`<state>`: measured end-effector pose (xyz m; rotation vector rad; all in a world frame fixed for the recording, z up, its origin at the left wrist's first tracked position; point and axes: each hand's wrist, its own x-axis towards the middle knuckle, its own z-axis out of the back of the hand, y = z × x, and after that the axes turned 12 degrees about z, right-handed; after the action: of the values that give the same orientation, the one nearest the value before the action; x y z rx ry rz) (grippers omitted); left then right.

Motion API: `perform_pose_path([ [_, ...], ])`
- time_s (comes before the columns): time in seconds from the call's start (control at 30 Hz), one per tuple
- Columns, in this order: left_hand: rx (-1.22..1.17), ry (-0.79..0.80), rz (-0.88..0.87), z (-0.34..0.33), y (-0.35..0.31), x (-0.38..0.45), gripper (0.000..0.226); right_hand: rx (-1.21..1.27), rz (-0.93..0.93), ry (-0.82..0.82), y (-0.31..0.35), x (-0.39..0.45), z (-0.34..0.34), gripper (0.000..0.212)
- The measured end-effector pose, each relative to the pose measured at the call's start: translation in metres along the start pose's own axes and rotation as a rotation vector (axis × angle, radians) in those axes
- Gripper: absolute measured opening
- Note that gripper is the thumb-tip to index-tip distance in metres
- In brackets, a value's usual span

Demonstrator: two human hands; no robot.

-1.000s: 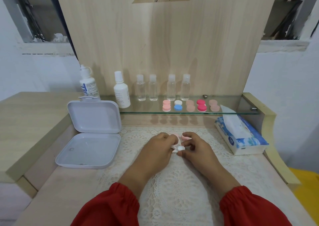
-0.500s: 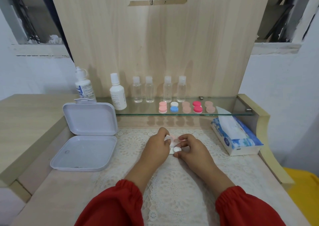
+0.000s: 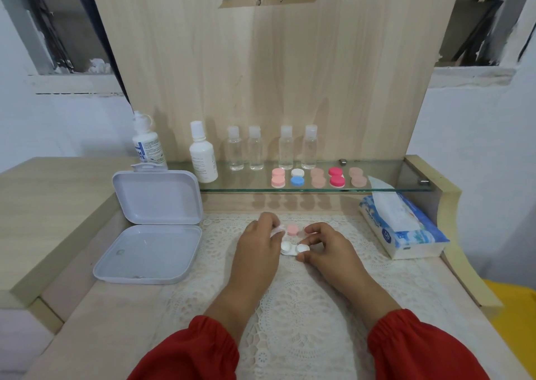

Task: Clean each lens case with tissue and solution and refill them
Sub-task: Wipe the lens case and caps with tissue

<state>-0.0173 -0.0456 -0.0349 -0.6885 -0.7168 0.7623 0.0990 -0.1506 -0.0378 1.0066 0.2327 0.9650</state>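
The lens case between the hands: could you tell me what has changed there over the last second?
The hands have drawn slightly apart, uncovering a pink cap on the mat. The left hand keeps a tissue; the right hand still holds the lens case. The shelf items stay put.

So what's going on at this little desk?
A person is cleaning contact lens cases. The left hand pinches a scrap of tissue, while the right hand holds a white case on the lace mat. A pink cap lies just behind it. Five more cases and the solution bottles wait on the glass shelf.
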Motion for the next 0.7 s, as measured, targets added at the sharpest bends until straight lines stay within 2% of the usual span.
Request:
perform_pose_path([
  [0.17, 0.233, 0.184, -0.183, -0.008, -0.002, -0.003, 0.008, 0.031, -0.006, 0.011, 0.004, -0.001, 0.002, 0.043],
  [0.37, 0.226, 0.237, -0.273, 0.005, 0.009, -0.001, 0.008, 0.035, -0.006, 0.010, 0.003, 0.000, 0.002, 0.040],
  [0.47, 0.168, 0.211, -0.175, 0.008, 0.014, 0.001, 0.015, 0.034, -0.008, 0.010, 0.003, 0.000, 0.002, 0.041],
  [0.57, 0.121, 0.098, 0.003, 0.010, 0.017, 0.005, 0.015, 0.051, -0.009, -0.023, 0.001, -0.003, 0.002, 0.042],
  [0.6, 0.043, 0.048, 0.097, 0.011, 0.017, 0.007, 0.016, 0.072, -0.008, -0.051, 0.000, -0.004, 0.002, 0.042],
  [0.7, -0.426, -0.004, 0.370, 0.015, 0.010, 0.011, 0.018, 0.260, -0.015, -0.167, 0.001, -0.006, 0.003, 0.038],
])
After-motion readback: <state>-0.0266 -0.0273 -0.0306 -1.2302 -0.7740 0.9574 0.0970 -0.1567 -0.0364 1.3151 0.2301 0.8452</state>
